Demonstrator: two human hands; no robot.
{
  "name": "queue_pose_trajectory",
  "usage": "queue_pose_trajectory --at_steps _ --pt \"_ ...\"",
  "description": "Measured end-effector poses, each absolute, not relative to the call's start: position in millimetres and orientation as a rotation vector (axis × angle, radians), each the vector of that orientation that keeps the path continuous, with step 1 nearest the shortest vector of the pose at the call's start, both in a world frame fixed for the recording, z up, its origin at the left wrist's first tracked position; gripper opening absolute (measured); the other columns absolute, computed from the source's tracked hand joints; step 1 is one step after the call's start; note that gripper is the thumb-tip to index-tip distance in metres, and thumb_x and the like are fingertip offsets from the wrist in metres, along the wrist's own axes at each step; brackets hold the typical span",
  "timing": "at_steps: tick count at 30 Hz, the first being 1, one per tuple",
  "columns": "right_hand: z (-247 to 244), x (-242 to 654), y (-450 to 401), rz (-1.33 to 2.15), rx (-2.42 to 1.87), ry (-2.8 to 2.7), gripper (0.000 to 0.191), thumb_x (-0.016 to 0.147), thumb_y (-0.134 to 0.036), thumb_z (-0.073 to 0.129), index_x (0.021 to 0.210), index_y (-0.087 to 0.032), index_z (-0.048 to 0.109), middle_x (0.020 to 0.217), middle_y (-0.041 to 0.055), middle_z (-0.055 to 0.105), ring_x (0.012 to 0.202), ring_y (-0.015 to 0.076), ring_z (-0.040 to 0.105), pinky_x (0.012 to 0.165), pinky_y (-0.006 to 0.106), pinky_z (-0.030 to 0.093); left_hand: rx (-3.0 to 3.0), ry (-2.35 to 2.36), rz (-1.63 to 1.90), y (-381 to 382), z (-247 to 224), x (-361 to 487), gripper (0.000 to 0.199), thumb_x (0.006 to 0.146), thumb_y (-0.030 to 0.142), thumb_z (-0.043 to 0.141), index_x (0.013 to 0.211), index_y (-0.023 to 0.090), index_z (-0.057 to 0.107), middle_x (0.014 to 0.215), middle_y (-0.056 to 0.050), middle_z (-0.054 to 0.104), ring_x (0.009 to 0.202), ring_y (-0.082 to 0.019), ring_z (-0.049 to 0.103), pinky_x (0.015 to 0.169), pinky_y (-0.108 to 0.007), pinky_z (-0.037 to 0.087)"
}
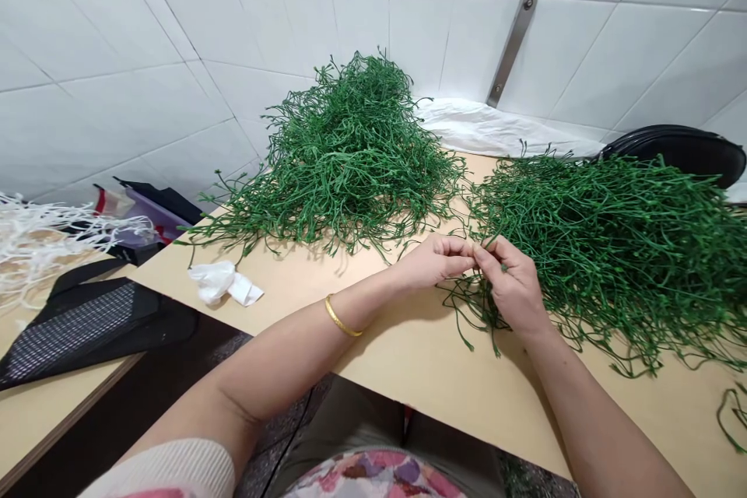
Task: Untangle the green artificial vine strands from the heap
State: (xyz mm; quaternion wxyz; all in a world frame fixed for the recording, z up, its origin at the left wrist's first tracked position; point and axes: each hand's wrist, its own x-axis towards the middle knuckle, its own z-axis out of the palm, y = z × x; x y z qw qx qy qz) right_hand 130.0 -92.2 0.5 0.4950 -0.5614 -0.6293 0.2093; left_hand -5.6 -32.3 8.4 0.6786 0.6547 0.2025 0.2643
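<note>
My left hand (447,259) and my right hand (513,280) meet fingertip to fingertip just above the table (402,373). Both are closed in a pinch on a thin green cord, mostly hidden by the fingers. Loose green cords (475,315) with small knot-like ends lie below and behind my right hand. To the right spreads a big heap of the same green cords (630,249). Beyond my left hand a taller pile of green cords (355,148) rises toward the wall.
A crumpled white tissue (219,282) lies near the table's left edge. Further left, white cords (52,241) and a black mesh item (82,327) rest on another surface. A black case (671,148) and white plastic sheeting (502,128) sit against the tiled wall (362,15).
</note>
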Motion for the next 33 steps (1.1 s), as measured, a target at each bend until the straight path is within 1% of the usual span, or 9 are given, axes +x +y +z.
queue_pose_trajectory --at_steps 3,5,10,14,16,20,24,29,33 --pt "1 131 -92 0.684 -1.262 -1.440 0.024 0.084 -0.034 0.047 0.066 -0.018 0.049 0.061 -0.0032 0.041 0.057 0.0091 0.037 0.053 0.023 0.031 1.493 0.417 0.564 -31 10 -6 0.020 0.070 0.029 0.056 0.060 0.012 0.052 0.054 0.005 0.035 0.052 -0.005 0.027 0.052 -0.023 0.018" --pt "0 130 -92 0.633 -1.298 -1.488 0.025 0.084 -0.033 0.046 0.065 -0.018 0.047 0.060 -0.0029 0.042 0.056 0.0094 0.038 0.052 0.023 0.030 1.463 0.437 0.582 -32 7 -4 0.020 0.069 0.026 0.056 0.056 0.012 0.049 0.053 0.005 0.036 0.052 -0.005 0.028 0.052 -0.023 0.020" --pt "-1 128 -92 -0.176 -1.475 -1.803 0.021 0.082 -0.020 0.043 0.061 -0.019 0.044 0.056 -0.0011 0.045 0.053 0.0120 0.033 0.055 0.026 0.027 1.261 0.653 0.632 -42 0 6 0.012 0.063 0.014 0.055 0.051 0.012 0.051 0.051 0.003 0.044 0.049 -0.004 0.033 0.050 -0.021 0.023" --pt "-1 135 -86 -0.499 -1.539 -1.876 0.016 0.082 -0.017 0.042 0.070 -0.018 0.053 0.064 0.0019 0.056 0.058 0.0140 0.040 0.063 0.029 0.031 1.106 0.777 0.649 -43 -1 8 0.022 0.066 0.017 0.058 0.048 0.014 0.045 0.042 0.006 0.033 0.038 -0.003 0.023 0.041 -0.021 0.014" --pt "-3 143 -82 -0.532 -1.677 -1.842 0.016 0.081 -0.018 0.044 0.087 -0.016 0.058 0.072 0.0043 0.059 0.067 0.0168 0.047 0.067 0.031 0.031 1.033 0.782 0.670 -38 -2 6 0.017 0.068 0.019 0.058 0.055 0.014 0.048 0.041 0.007 0.030 0.035 -0.002 0.019 0.039 -0.021 0.010" --pt "-9 155 -77 -0.550 -1.940 -1.805 0.046 0.077 -0.022 0.048 0.121 -0.013 0.047 0.095 0.0124 0.058 0.087 0.0260 0.049 0.072 0.037 0.032 0.892 0.742 0.677 -25 -4 2 0.010 0.073 0.018 0.055 0.066 0.012 0.053 0.047 0.005 0.040 0.034 -0.001 0.025 0.037 -0.017 0.013" --pt "-10 152 -77 -0.410 -1.799 -1.877 0.049 0.075 -0.022 0.049 0.123 -0.016 0.045 0.109 0.0118 0.055 0.098 0.0267 0.047 0.080 0.039 0.035 0.868 0.694 0.686 -23 -3 1 0.009 0.076 0.019 0.054 0.071 0.011 0.055 0.050 0.003 0.045 0.036 -0.001 0.032 0.037 -0.015 0.019" --pt "0 143 -84 -0.437 -1.511 -1.751 0.037 0.076 -0.015 0.046 0.112 -0.018 0.053 0.106 0.0095 0.058 0.100 0.0241 0.049 0.086 0.039 0.036 0.904 0.699 0.716 -27 2 2 0.006 0.073 0.016 0.056 0.072 0.010 0.055 0.055 0.000 0.052 0.038 -0.001 0.036 0.040 -0.016 0.024" --pt "-1 136 -86 -0.242 -1.388 -1.830 0.040 0.076 -0.017 0.047 0.117 -0.017 0.051 0.109 0.0125 0.056 0.098 0.0236 0.052 0.083 0.037 0.041 0.984 0.688 0.723 -28 1 2 0.003 0.071 0.013 0.056 0.072 0.010 0.055 0.059 -0.001 0.055 0.039 -0.002 0.036 0.041 -0.017 0.023"
